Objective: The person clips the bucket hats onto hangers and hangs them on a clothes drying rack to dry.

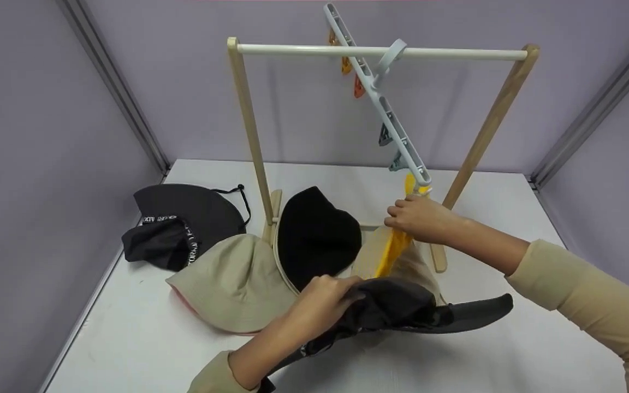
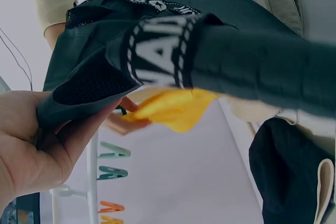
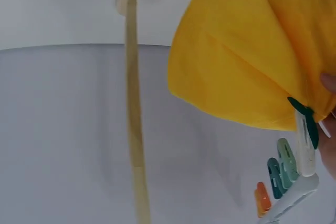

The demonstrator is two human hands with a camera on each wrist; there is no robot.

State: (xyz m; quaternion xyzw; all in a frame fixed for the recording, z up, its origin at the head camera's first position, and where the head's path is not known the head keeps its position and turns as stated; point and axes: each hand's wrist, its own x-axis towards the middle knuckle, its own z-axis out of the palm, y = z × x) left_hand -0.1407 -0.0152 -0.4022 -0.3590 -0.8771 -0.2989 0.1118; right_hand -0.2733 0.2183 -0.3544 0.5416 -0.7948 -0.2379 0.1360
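Soft, even light casts faint shadows on the white table [image 1: 123, 333].

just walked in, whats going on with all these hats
A person's left grip holds a dark brimmed hat over the table. The right grip pinches a yellow cloth item beside the end clip of a hanger, which hooks over the stand's white rail. Whether that clip has caught the cloth is hard to tell. A beige hat and another black hat lie on the table, to the left.
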